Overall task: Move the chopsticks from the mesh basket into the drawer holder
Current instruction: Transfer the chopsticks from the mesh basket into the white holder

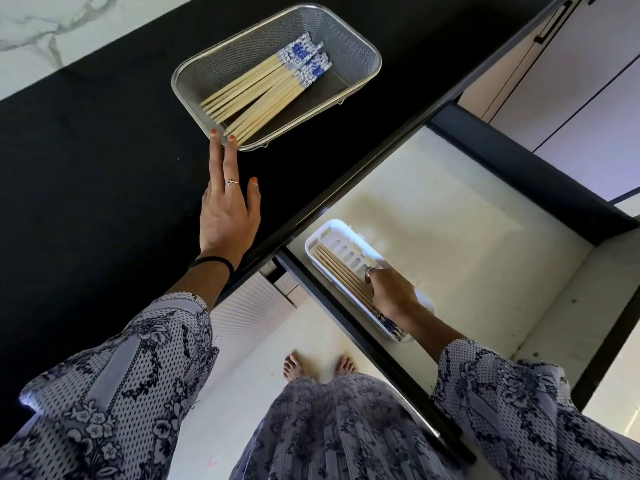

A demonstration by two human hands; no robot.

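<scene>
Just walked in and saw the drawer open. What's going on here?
A person is moving chopsticks from the mesh basket on the black counter into a white holder in the open drawer. The right hand rests on chopsticks already in the holder. The left hand reaches out open, fingertips at the basket's near rim, where a bundle of chopsticks remains.

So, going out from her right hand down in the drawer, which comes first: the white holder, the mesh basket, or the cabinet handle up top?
1. White holder: in the drawer, right under the right hand, whose fingers rest on the chopsticks laid in it.
2. Mesh basket: up on the black counter, to the left.
3. Cabinet handle: top right corner, farthest.
</scene>
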